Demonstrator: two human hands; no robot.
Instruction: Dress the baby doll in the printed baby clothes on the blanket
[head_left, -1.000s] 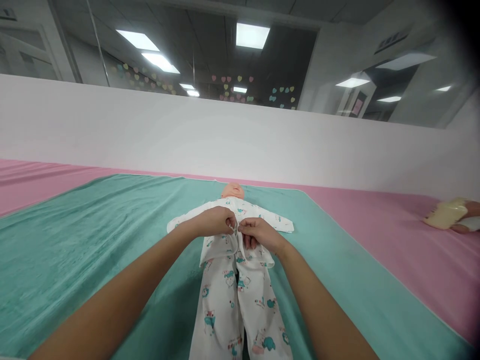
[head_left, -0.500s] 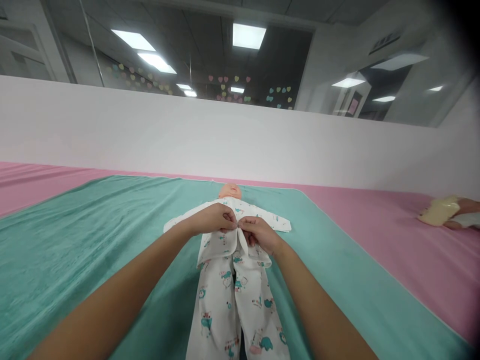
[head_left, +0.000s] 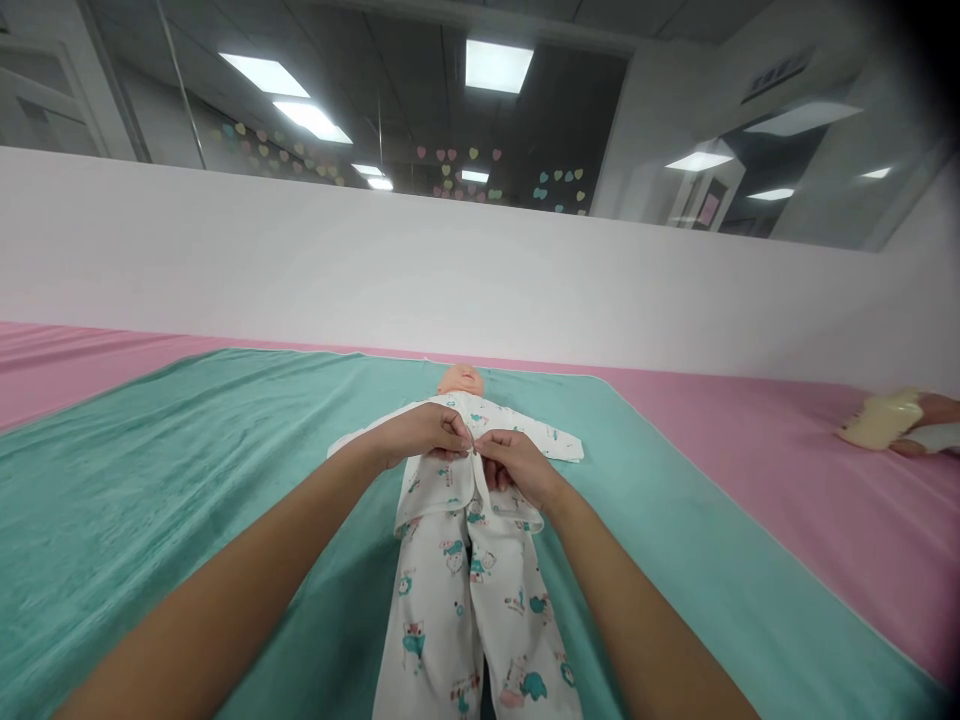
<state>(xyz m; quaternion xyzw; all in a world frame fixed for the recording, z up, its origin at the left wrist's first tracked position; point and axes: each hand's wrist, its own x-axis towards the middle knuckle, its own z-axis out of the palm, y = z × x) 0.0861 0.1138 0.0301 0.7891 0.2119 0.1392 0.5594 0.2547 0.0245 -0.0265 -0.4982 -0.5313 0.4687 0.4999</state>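
A baby doll (head_left: 460, 379) lies on its back, dressed in a white printed pajama top (head_left: 437, 485) and matching pajama pants (head_left: 442, 600). Over the doll's middle, my left hand (head_left: 427, 434) pinches one front edge of the top between thumb and fingers. My right hand (head_left: 519, 465) grips the opposite front edge, its fingertips almost touching those of the left. The two edges meet at the fingertips, and below them the front parts slightly. Any fastener there is hidden by my fingers. The sleeves stretch out to both sides.
A green sheet (head_left: 247, 450) lies under the doll, on top of a pink cover (head_left: 739, 425). At the far right sits a partly visible doll-like object with a yellowish piece (head_left: 881, 418). Behind stands a white wall (head_left: 450, 280) with windows above.
Both hands stay at the front of the top and have shifted very slightly. The gap in the fabric below the fingertips looks narrower now.
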